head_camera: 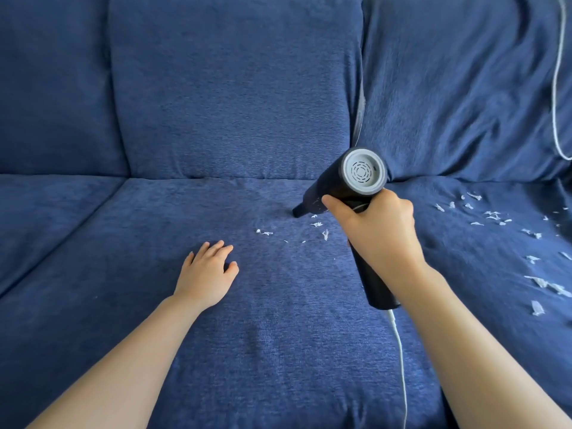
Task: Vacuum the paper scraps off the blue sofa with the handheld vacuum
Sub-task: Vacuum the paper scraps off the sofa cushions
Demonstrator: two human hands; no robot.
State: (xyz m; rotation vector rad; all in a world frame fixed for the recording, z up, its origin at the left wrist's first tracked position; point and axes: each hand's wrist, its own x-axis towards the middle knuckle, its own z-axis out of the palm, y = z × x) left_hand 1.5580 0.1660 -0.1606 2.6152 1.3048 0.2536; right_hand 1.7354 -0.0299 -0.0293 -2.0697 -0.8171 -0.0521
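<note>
Right now the right hand (376, 230) is wrapped around the black handheld vacuum (346, 193) at the bend where its barrel meets its handle, fingers curled over the top and thumb reaching round the near side. Beyond the grip and to its left, the nozzle (298, 211) points down and touches, or nearly touches, the seat cushion of the blue sofa (216, 103). Above the knuckles the grey vented rear cap (362, 171) faces the camera. Below the grip the handle runs toward the person, and a white cord (400, 351) leaves its end and trails down the cushion. A few small paper scraps (317, 225) lie just left of the grip, close to the nozzle, with several more spread a little farther left. To the right of the grip, well apart from it, a larger scatter of scraps (492, 215) covers the neighbouring seat cushion. The left hand (207, 272) lies far left of the grip, palm down on the cushion with fingers loosely spread, holding nothing. A second length of white cord (555, 88) hangs over the backrest at the far upper right.
</note>
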